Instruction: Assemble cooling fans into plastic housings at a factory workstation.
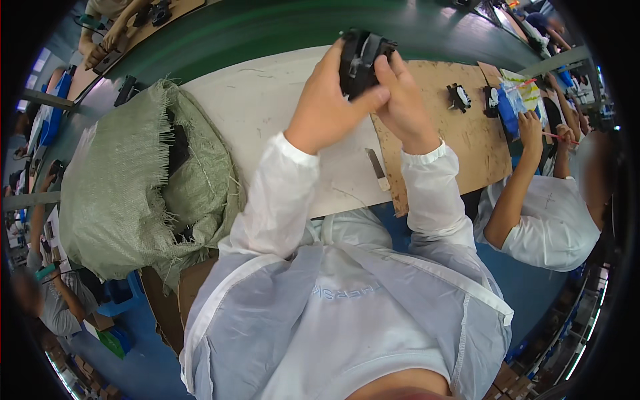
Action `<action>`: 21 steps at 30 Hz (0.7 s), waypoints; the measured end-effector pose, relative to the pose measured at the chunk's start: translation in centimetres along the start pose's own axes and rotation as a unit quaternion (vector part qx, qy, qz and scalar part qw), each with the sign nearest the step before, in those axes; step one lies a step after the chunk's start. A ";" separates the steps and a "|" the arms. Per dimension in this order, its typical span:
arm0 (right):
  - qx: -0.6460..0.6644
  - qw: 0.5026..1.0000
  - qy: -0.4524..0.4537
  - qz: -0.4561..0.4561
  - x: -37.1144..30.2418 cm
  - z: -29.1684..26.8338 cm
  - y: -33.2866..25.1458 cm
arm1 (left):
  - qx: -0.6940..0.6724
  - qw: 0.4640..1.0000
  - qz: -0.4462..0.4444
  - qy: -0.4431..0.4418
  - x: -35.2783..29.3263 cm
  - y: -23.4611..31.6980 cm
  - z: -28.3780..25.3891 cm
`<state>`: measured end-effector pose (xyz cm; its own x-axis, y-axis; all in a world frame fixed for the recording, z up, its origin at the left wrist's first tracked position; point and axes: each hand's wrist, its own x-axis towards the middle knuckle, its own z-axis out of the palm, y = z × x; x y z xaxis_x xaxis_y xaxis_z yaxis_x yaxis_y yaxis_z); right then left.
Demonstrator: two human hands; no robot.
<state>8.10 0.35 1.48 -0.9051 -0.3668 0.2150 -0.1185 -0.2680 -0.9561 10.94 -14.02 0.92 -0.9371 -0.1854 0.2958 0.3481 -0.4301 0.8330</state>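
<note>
Right now, two hands hold one black part (363, 63) up high, over the far edge of the bench (267, 100), and the long green belt (267, 30) shows behind it. The left hand (337, 103) has its grip closed around the left side of the part, with its thumb stretched across below it. The right hand (403, 97) has its grip closed on the other side, with its thumb pressed on the part. Some fingers are hidden behind the part, so I cannot tell how they sit. Both arms have thin white sleeves (277, 190). The bench has a pale top, and a brown board (447, 150) lies along its right side. Near the far right corner of the board are a small black and white piece (459, 97) and another little piece (491, 102), just apart. A flat strip (378, 169) lies close to the bench's near edge, beside the board. A big green sack (117, 187) sits by the bench's left edge, with dark things (178, 148) showing through its opening. Past the right edge, a person in a white shirt (550, 223) has hands near a blue bag (509, 113).
</note>
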 end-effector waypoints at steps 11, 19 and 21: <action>0.087 0.991 -0.094 0.050 3.6 -2.1 2.5 | 0.149 0.988 0.046 -0.008 -1.2 0.2 -3.4; 0.412 0.848 -0.219 0.250 11.6 -3.5 7.1 | 0.512 0.834 0.168 0.120 -2.3 1.0 -7.4; 0.426 0.846 -0.193 0.256 12.7 -4.6 7.6 | 0.666 0.731 0.115 0.093 -4.8 3.5 -10.7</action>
<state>-6.19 -2.29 -4.01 -0.5286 -0.8486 0.0210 0.7352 -0.4701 -0.4884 16.91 -24.13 -2.60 -0.7954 -0.2874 0.5336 0.0443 0.8505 0.5241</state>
